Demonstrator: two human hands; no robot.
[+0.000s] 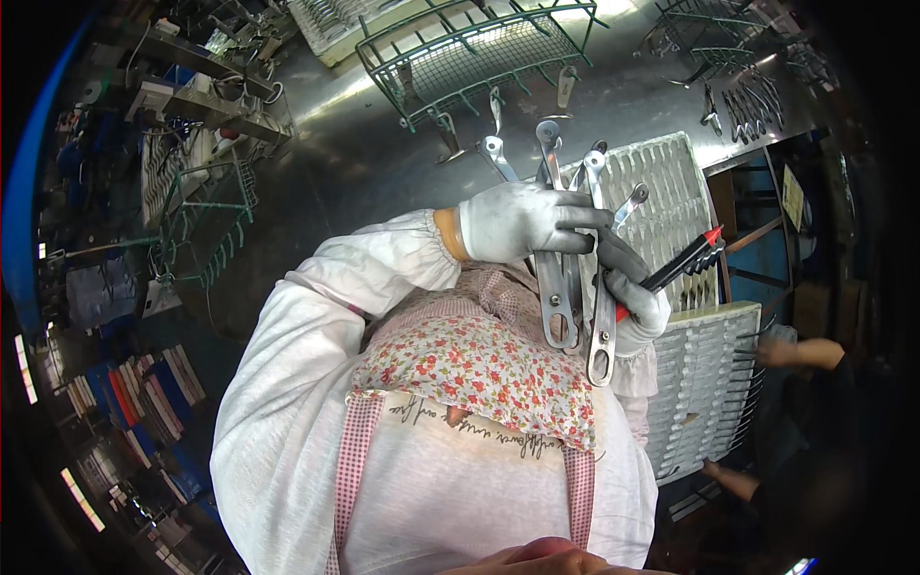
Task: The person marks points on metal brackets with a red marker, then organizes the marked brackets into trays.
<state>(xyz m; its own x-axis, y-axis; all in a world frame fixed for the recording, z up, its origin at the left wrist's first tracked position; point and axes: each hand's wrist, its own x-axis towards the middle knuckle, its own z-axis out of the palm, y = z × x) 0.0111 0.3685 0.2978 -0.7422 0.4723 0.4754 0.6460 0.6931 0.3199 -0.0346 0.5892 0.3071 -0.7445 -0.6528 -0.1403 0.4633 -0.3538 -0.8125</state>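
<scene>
My left hand (pixel 513 220), in a white glove with grey-stained fingers, is closed around several flat silver metal pieces (pixel 553 292). Each has a round eye at one end and a slot at the other. Its fingertips meet my right hand (pixel 642 305), also gloved, with darkened fingers. One more slotted metal piece (pixel 603 335) hangs between the two hands, and I cannot tell which one carries it. Black, rod-like things with a red tip (pixel 685 264) stick out of my right hand; their exact kind is unclear. Fingers partly cover the metal pieces.
A ribbed white tray (pixel 666 168) lies just beyond my hands; a second tray (pixel 704 383) stands at right, near another person's hand (pixel 791 353). A green wire rack (pixel 479 57) stands on the steel table (pixel 350 158). Another green rack (pixel 213 216) is at left; metal parts (pixel 752 107) lie far right.
</scene>
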